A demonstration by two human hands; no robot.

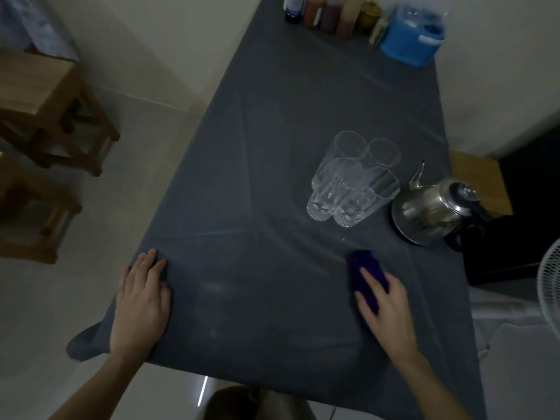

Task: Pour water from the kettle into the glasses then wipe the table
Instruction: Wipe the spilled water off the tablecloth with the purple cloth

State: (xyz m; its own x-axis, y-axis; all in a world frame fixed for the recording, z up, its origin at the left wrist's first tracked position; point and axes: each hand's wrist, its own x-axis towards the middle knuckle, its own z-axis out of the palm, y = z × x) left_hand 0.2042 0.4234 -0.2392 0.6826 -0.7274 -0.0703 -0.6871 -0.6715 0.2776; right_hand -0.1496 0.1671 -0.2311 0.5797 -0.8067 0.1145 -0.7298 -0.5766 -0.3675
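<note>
A table under a dark grey cloth [272, 122] fills the middle of the view. Several clear glasses [354, 180] stand bunched together right of centre. Beside them, to the right, sits a steel kettle [430, 210] with its spout toward the far side and a black handle. My right hand [388, 310] presses flat on a dark purple cloth [366, 271] lying on the table, below the glasses. My left hand [142, 301] rests flat, fingers spread, on the table's near left corner, holding nothing.
Several bottles [327, 10] and a blue container [409, 34] line the far edge. Wooden stools [45, 122] stand on the floor at left. A white fan [550, 286] and a dark object are at the right, close to the table.
</note>
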